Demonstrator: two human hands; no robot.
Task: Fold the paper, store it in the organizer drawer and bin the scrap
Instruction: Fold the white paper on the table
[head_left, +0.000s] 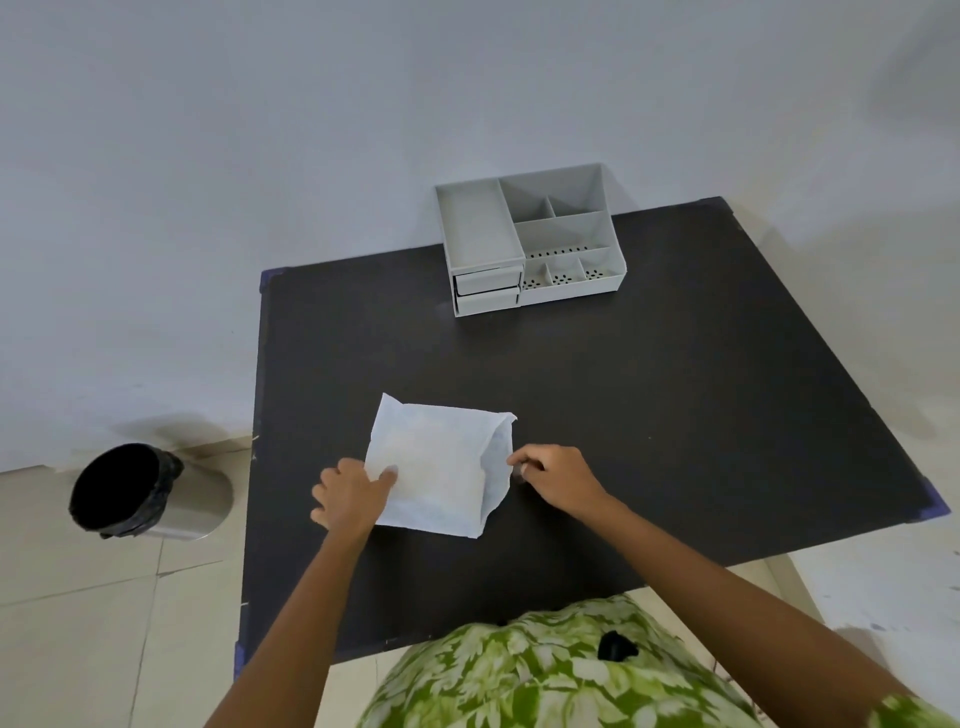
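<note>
A white sheet of paper (436, 467) lies folded over on the black table (649, 415), its right side raised in a loose fold. My left hand (353, 496) presses on the paper's left edge, thumb on top. At the right edge, my right hand (550, 475) pinches the fold with fingertips. A grey organizer (530, 239) stands at the table's far edge, with two small shut drawers (487, 292) at its front left. On the floor to the left of the table stands a metal bin (145, 493) with a black liner. No separate scrap is visible.
The organizer's top has several open compartments. A grey wall rises behind the table. Tiled floor surrounds the table on the left and right. My green patterned clothing fills the bottom edge of the view.
</note>
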